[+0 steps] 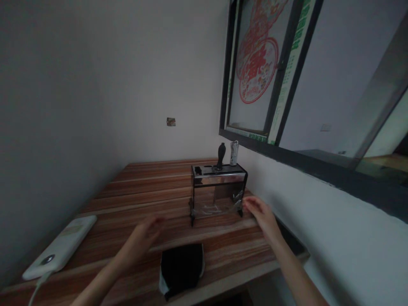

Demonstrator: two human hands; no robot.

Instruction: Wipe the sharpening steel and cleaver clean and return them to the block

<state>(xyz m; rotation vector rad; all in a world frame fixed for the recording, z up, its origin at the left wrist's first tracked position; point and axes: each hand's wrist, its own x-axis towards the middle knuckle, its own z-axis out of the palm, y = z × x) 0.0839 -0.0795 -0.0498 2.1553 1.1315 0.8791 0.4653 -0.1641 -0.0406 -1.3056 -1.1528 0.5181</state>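
Note:
A box-shaped holder (219,178) with a black frame, clear sides and a slotted top stands upright on the wooden table. A black handle (221,155) and a whitish wrapped piece (234,153) rise from its top. Crinkled clear plastic (216,209) shows along its lower part. My right hand (259,212) is beside the holder's lower right corner, fingers partly extended; whether the fingertips touch it I cannot tell. My left hand (149,229), smeared by motion, hovers left of the holder with thumb and fingers apart and nothing visible between them.
A black cloth-like item (181,270) with pale edges lies at the table's front edge. On the left, a white device (62,246) has a cable attached. The wooden table (143,195) meets walls behind and at right, below a dark-framed window (264,72).

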